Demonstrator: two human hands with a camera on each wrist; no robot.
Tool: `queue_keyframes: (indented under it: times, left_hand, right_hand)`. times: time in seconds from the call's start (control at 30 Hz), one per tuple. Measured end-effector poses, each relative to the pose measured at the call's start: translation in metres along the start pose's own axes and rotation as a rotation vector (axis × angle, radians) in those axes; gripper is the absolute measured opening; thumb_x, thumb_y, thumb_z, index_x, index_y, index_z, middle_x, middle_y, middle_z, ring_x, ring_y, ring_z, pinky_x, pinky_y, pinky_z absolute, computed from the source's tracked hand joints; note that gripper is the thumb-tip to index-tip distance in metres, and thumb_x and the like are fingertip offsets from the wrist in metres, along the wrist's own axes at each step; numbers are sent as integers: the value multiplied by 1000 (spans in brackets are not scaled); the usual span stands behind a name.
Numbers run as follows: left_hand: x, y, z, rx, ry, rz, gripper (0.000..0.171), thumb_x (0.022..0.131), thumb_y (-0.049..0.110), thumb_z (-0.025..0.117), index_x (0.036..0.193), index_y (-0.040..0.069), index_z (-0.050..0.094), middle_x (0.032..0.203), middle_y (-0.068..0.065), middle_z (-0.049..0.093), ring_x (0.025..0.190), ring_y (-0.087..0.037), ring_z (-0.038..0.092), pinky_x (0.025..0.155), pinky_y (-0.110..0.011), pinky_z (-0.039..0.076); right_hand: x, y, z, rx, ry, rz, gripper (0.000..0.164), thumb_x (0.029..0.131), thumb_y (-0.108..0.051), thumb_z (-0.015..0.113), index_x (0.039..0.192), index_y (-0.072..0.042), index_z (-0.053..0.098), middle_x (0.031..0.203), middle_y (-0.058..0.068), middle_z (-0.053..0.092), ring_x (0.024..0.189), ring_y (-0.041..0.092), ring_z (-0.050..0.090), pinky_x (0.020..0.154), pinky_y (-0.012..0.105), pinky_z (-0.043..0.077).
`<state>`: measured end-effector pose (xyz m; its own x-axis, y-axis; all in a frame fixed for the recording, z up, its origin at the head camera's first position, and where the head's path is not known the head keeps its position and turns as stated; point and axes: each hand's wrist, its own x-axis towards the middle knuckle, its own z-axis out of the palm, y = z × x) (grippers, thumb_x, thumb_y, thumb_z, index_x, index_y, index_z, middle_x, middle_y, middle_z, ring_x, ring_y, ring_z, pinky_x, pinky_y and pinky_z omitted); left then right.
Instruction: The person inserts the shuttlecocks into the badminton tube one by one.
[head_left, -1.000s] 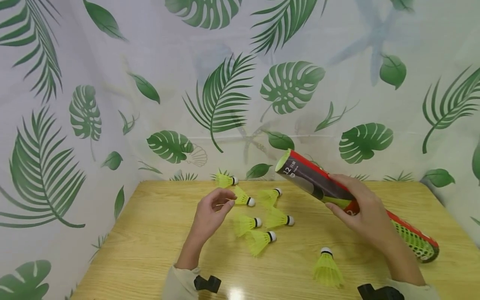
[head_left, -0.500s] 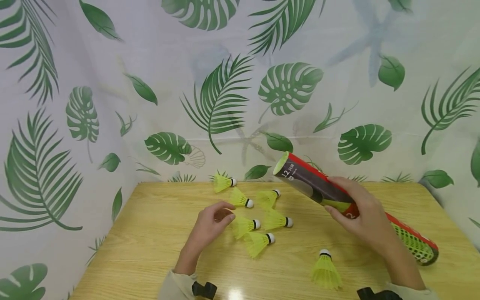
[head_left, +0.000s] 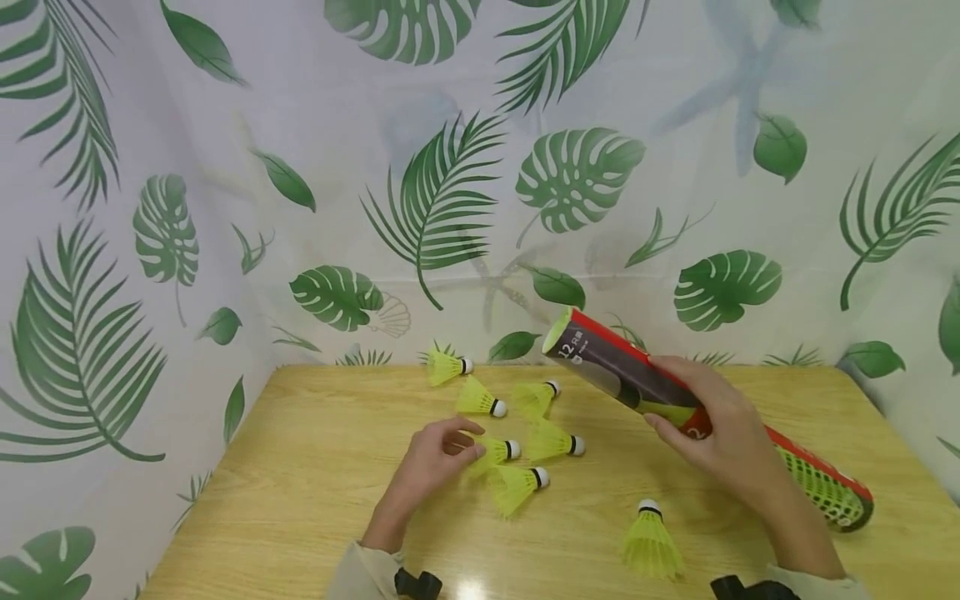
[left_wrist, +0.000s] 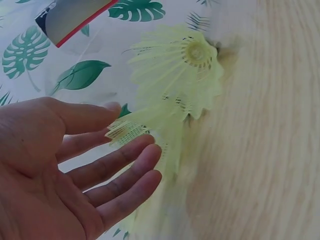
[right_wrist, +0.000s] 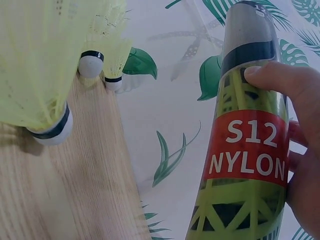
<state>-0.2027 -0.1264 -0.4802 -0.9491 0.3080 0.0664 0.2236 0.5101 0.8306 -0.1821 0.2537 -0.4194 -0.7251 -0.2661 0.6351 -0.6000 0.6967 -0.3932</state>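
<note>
My right hand (head_left: pixel 731 442) grips a shuttlecock tube (head_left: pixel 622 371) round its middle. The tube tilts, its open end up to the left and its lower end at the table on the right; "S12 NYLON" shows on its red band (right_wrist: pixel 248 145). My left hand (head_left: pixel 435 458) hovers with loosely bent fingers (left_wrist: pixel 120 187) and nothing between them. Its fingertips overlap the skirt of a yellow shuttlecock (head_left: pixel 501 451) in the head view. Close by lie a front shuttlecock (head_left: pixel 516 487) and one to the right (head_left: pixel 553 440).
Further back on the wooden table (head_left: pixel 315 467) lie three more shuttlecocks, one (head_left: pixel 447 367) at the rear edge, another (head_left: pixel 480 398) before it and one (head_left: pixel 536 396) to the right. A single shuttlecock (head_left: pixel 651 542) lies front right, cork away from me. A leaf-printed cloth (head_left: pixel 450 192) hangs behind.
My left hand has moved down and slightly right, from beside the rear shuttlecock to the one nearer me. My right hand keeps its grip on the tube, which has barely shifted.
</note>
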Motion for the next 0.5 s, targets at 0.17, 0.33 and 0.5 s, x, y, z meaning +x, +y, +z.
queue_keyframes:
  times: [0.17,0.33,0.5]
  left_hand:
    - [0,-1,9,-7,40,2,18,97,17,73,113,7,74,104,-9,75,96,-28,72,84,-45,59]
    - [0,0,12,-5,62,12,16,97,11,73,112,6,75,99,-9,77,94,-27,73,82,-46,60]
    - [0,1,10,-31,86,15,16,97,8,72,112,4,75,98,-9,77,93,-27,74,79,-43,60]
  right_hand:
    - [-2,-1,0,7,-2,10,85,74,-5,91,149,-21,54,141,4,59,115,20,57,90,9,36]
    - [-2,-2,-1,8,0,15,86,73,-4,91,149,-22,54,142,4,59,117,21,57,91,7,35]
    - [-1,-2,-1,7,4,11,86,74,-4,91,150,-21,54,143,4,59,117,22,57,91,8,36]
